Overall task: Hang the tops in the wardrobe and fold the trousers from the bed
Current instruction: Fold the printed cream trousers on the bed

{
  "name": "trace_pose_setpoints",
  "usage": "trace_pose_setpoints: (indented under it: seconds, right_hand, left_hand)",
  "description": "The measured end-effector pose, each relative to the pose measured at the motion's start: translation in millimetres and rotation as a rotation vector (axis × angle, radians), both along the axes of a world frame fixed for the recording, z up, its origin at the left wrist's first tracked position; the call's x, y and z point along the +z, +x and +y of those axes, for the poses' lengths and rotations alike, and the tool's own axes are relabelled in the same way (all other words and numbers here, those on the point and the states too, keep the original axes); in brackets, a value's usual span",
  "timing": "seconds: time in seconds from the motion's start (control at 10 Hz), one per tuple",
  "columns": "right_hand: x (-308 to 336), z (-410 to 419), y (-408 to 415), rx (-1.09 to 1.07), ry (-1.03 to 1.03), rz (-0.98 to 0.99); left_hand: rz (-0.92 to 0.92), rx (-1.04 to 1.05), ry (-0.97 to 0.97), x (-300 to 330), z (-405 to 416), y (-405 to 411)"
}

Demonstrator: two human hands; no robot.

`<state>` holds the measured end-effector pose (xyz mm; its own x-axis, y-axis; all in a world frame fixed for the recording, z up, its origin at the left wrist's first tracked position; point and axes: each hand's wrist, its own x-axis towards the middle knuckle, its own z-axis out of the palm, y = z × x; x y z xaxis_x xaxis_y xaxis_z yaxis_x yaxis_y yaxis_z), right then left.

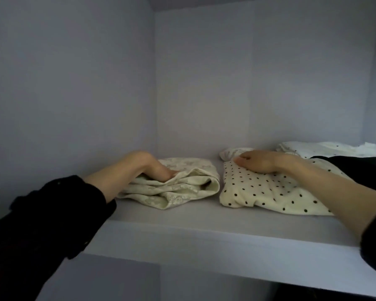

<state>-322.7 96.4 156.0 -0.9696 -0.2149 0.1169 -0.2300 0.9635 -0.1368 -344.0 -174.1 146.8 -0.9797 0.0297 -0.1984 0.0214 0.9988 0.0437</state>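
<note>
- Head view: inside a wardrobe compartment, level with a pale shelf [182,240].
- Left hand [152,168] reaching in from a black sleeve [41,224], fingers curled down into the folds of pale patterned trousers [182,185]; fingertips buried in the cloth, so gripping it, though exact hold partly hidden.
- Patterned trousers folded, lying on the shelf, under and just right of the left fingers, near the back wall [248,83].
- Right hand [258,161] laid flat, palm down, on dotted trousers [269,192]; fingers straight and together, pointing left, pressing rather than clasping.
- Dotted trousers folded on the shelf, beneath the right fingers and spreading toward the front edge; cream with black spots.
- Small gap of bare shelf between the two folded bundles, left of the right fingertips.
- White garment [334,148] behind the right wrist, further back on the shelf, kind unclear.
- Dark cloth [356,168] right of the right hand, lying partly over the dotted trousers; whether sleeve or separate garment cannot be told.
- Side wall [63,83] left of the left hand.
</note>
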Motion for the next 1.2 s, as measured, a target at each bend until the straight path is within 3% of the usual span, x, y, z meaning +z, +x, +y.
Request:
trace_pose_setpoints:
  seconds: [0.1,0.2,0.4,0.6,0.7,0.8,0.9,1.1,1.2]
  right_hand:
    - [-11,4,-14,0.006,0.01,-0.017]
    - [-17,8,-26,0.045,0.003,-0.014]
    - [-20,11,-31,0.031,0.001,-0.035]
    - [-17,10,-32,0.005,-0.006,-0.076]
    - [-18,9,-27,-0.007,-0.006,-0.085]
    - [-14,7,-20,-0.011,-0.003,-0.075]
    - [-11,3,-8,-0.03,0.029,-0.039]
    - [-23,5,22,-0.034,0.157,-0.019]
    - [-20,9,42,-0.015,0.158,0.012]
  left_hand:
    - [-0.093,-0.022,-0.081,-1,11,-39]
    - [-0.071,-0.13,-0.067,-1,37,-68]
    - [0.094,-0.259,0.078,-13,72,-110]
    - [0.138,-0.262,0.079,-12,76,-119]
    - [0.271,-0.281,0.155,-1,82,-107]
    - [0.187,-0.384,0.266,-1,89,-85]
    - [0.118,-0.349,0.101,-22,95,-62]
    - [0.178,-0.249,0.122,-15,100,-27]
    - [0.308,-0.229,0.138,-16,102,11]
